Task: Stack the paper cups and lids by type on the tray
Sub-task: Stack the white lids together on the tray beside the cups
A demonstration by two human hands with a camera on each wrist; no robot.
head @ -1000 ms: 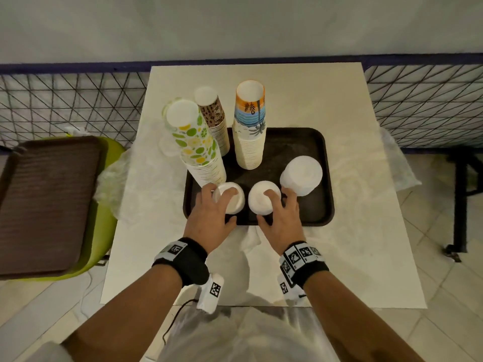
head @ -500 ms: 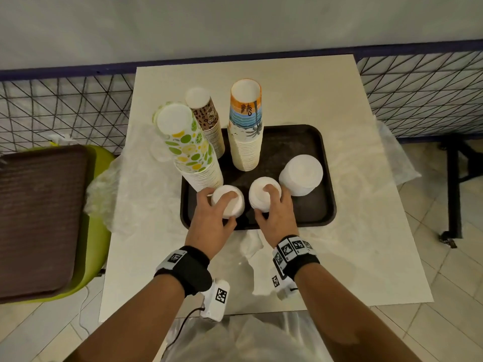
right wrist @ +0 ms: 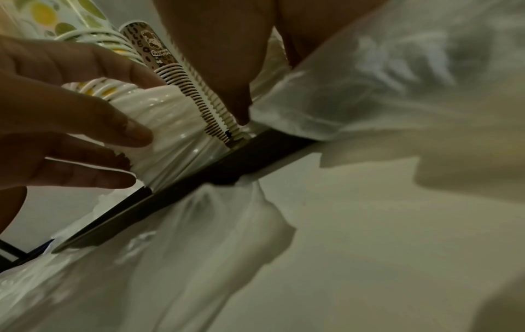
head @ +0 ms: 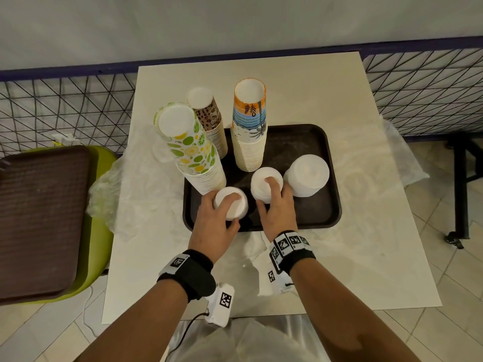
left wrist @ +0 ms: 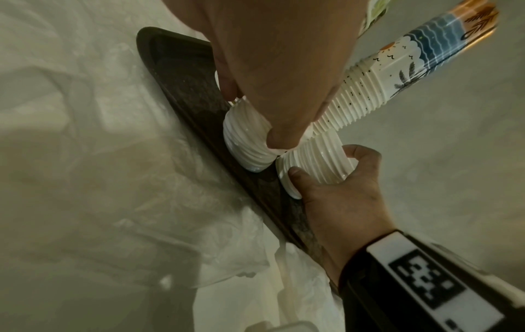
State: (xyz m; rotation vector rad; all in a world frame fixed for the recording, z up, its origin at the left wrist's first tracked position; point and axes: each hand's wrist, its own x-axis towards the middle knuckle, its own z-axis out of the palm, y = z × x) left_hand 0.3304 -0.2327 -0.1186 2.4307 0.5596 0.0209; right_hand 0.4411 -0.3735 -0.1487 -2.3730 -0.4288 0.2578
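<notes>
A dark tray [head: 324, 205] carries three tall cup stacks: citrus print [head: 193, 150], leopard print [head: 210, 121] and beach print [head: 251, 126]. Three white lid stacks stand in front of them. My left hand [head: 222, 207] grips the small left lid stack [head: 232, 209] from above, thumb and fingers round its sides [left wrist: 247, 143]. My right hand [head: 274, 197] grips the middle lid stack [head: 264, 182], which leans a little in the left wrist view [left wrist: 315, 157]. The wide lid stack [head: 308, 178] stands untouched at the right.
Crumpled clear plastic wrap [head: 136, 178] lies on the white table [head: 366, 257] left, right and in front of the tray. A second brown tray [head: 41, 218] rests on a green chair at the left. A wire fence [head: 65, 111] runs behind the table.
My right hand has carried its lid stack farther from the tray's front edge, toward the beach-print cups. The left hand still holds its stack in about the same spot.
</notes>
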